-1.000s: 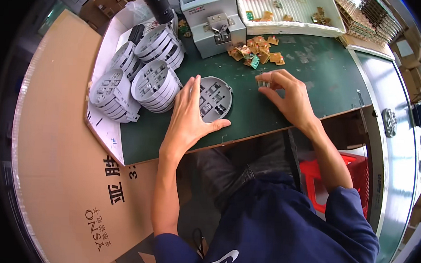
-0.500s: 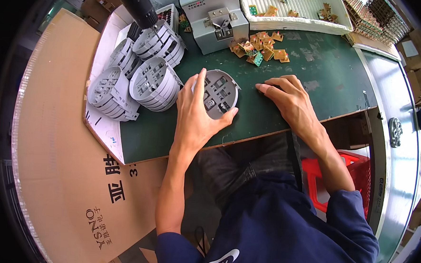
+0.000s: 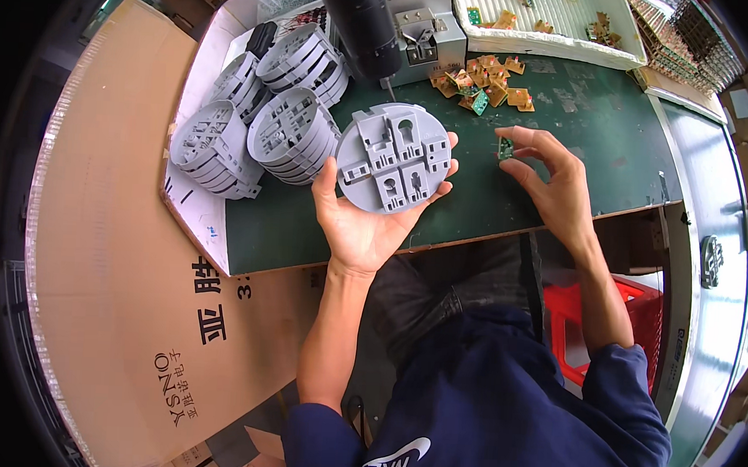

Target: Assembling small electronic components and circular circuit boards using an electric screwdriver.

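Observation:
My left hand (image 3: 366, 225) holds a round grey plastic housing (image 3: 397, 160), tilted up off the table, with its slotted face toward me. The thumb grips its left edge and the fingers come round from behind at the right. My right hand (image 3: 554, 179) is closed in a pinch on a small green circuit board (image 3: 505, 147) above the green tabletop. Over the housing's top edge hangs a black electric screwdriver (image 3: 363, 30), its thin bit (image 3: 389, 89) close to the rim. Several stacks of like grey housings (image 3: 290, 136) stand to the left.
A loose pile of small tan boards (image 3: 488, 80) lies behind my hands, before a white ribbed tray (image 3: 553, 47) of more boards. A grey metal machine (image 3: 426, 46) stands at the back. Cardboard (image 3: 121, 220) flanks the left; a red stool (image 3: 619, 318) is under the table.
My left hand has lifted the housing and turned it to show its slotted face. A small green circuit board now shows in my right hand's pinch. The screwdriver appears further right in view.

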The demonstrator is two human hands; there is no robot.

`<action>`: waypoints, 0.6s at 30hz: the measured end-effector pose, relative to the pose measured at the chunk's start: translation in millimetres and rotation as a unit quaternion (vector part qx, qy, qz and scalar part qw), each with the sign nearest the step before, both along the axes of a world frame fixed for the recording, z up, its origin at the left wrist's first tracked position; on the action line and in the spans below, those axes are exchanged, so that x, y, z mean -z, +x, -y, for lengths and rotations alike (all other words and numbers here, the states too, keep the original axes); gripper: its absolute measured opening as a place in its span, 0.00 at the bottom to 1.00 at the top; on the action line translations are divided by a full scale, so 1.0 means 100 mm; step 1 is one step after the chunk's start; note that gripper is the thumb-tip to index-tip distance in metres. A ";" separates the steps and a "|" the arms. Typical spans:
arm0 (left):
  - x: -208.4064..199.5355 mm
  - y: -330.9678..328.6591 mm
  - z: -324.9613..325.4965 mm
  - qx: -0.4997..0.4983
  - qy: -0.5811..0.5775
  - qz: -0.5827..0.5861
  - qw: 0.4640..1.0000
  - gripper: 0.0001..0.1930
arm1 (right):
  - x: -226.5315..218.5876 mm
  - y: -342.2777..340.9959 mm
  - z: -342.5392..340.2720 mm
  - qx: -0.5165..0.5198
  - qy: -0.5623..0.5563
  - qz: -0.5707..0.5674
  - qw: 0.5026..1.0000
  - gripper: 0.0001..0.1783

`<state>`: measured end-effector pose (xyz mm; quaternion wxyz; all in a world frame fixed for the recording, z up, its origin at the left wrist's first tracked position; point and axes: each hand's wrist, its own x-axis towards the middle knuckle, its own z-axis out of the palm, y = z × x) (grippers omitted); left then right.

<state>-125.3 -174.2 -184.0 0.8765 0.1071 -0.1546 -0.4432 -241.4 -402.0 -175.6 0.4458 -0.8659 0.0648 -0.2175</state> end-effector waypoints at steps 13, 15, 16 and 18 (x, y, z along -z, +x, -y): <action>0.01 -0.02 -0.14 -0.147 0.314 0.388 0.854 0.40 | -0.01 0.10 -0.17 -0.123 0.358 0.021 0.925 0.23; -0.07 -0.01 -0.10 -0.213 0.445 0.559 0.667 0.36 | 0.00 0.10 -0.16 -0.118 0.359 0.018 0.926 0.23; -0.08 -0.03 -0.08 -0.254 0.480 0.635 0.549 0.36 | 0.01 0.12 -0.17 -0.126 0.371 0.021 0.920 0.23; 0.00 -0.06 -0.03 -0.266 0.492 0.664 0.497 0.38 | 0.01 0.12 -0.16 -0.135 0.380 0.020 0.915 0.23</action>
